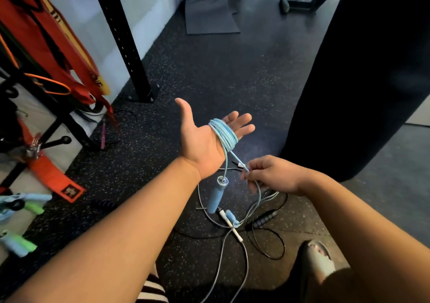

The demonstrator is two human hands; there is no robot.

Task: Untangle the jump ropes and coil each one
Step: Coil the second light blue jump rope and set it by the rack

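Fingers (243,118) of left hand (202,140) were straight as a spool, blue jump rope (224,133) wound round them | right hand (272,174), just below left hand, pinched its free run to feed turns | other ropes (265,219) lay tangled on floor (209,70) beneath left hand

Places run from the grip of the right hand (272,177). A black punching bag (372,70) hangs just above and to the right. Far up-left stands a black perforated rack post (121,40), with red and orange straps (46,35) farther left. A grey mat (209,12) lies well beyond. Blue and green hand grippers (23,202) sit far left. A grey sandal (318,261) is below, on the speckled rubber floor (209,70).
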